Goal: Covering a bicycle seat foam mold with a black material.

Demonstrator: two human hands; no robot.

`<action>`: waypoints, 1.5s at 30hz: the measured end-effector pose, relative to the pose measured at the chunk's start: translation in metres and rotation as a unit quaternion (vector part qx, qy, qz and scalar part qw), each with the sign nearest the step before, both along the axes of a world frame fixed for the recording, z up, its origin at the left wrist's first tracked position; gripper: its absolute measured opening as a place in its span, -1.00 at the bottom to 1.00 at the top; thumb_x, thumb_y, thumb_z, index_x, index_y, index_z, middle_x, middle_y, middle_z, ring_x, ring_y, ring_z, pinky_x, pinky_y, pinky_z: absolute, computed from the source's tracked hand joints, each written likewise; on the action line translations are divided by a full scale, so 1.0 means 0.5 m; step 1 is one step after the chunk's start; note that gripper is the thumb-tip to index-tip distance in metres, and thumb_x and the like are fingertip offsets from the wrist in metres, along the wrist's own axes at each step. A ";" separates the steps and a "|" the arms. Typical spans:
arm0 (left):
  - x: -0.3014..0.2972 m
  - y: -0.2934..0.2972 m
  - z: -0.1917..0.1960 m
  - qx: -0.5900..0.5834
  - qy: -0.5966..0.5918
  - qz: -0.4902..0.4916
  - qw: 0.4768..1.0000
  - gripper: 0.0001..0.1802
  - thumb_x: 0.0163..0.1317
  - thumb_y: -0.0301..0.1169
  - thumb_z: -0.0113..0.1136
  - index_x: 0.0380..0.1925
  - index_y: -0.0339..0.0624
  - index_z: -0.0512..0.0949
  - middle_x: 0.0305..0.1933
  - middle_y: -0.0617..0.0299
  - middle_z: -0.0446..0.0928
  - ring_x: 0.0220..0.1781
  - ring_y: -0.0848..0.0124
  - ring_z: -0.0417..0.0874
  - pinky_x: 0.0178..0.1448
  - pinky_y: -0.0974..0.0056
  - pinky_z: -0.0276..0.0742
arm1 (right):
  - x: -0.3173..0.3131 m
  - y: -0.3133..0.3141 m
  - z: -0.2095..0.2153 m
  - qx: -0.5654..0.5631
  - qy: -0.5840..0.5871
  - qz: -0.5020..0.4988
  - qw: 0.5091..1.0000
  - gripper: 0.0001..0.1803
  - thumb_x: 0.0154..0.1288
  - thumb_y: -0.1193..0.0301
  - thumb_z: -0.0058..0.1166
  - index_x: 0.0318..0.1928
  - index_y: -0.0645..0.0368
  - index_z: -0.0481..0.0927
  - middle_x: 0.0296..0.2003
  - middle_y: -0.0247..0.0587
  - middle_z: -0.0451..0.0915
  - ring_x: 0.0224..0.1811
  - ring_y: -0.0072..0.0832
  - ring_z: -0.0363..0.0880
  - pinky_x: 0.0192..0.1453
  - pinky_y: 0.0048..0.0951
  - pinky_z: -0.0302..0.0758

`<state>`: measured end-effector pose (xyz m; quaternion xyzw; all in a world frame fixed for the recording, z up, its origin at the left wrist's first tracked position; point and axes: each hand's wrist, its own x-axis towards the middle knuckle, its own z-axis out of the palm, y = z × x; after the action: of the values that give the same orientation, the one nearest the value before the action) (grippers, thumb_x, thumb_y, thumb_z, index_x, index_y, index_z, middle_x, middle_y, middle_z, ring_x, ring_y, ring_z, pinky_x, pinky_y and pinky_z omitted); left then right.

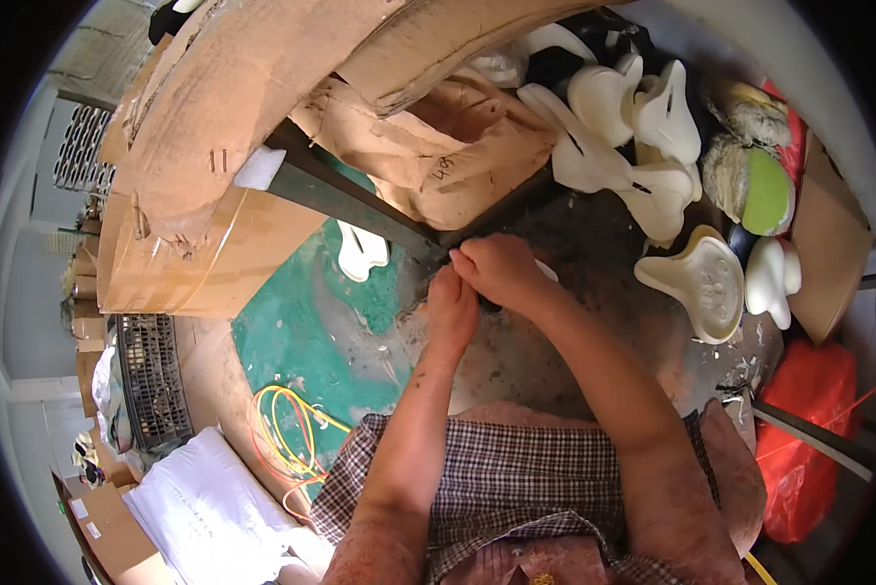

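My left hand (451, 304) and my right hand (501, 269) are pressed together at the near corner of a worn dark worktable (594, 244). Their fingers are closed around a small white foam piece (547, 272), of which only a sliver shows at the right hand's knuckles; something dark below the hands is too hidden to name. Both forearms rise from the lower edge over my checked shorts (516, 478). Just beyond the hands runs a dark green metal rail (350, 200).
Several white saddle-shaped foam pads (614, 127) are heaped at the table's back and right, one (701, 278) lying near me. Another pad (362, 250) lies on the green floor. Cardboard boxes (194, 244) stand left, a brown sack (438, 146) behind, yellow cord (287, 429) and a red bag (809, 439) low.
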<state>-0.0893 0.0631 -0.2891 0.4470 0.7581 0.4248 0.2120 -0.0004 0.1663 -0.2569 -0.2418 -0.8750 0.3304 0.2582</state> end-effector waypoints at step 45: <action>-0.018 -0.023 -0.007 0.041 -0.125 0.103 0.986 -0.67 0.38 -0.20 -0.08 -0.23 -0.26 0.49 -0.29 0.28 0.53 -0.21 0.48 0.50 -0.13 0.36 0.42 | -0.040 -0.121 -0.012 -0.145 0.108 -0.117 0.976 -0.67 0.22 0.21 0.06 -0.50 0.24 0.51 -0.58 0.07 0.51 -0.51 0.02 0.52 -0.45 -0.15 0.43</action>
<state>-0.0982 0.0516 -0.2928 0.3179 0.7499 0.5273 0.2418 -0.0202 0.1059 -0.2629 -0.3403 -0.7503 0.4457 0.3501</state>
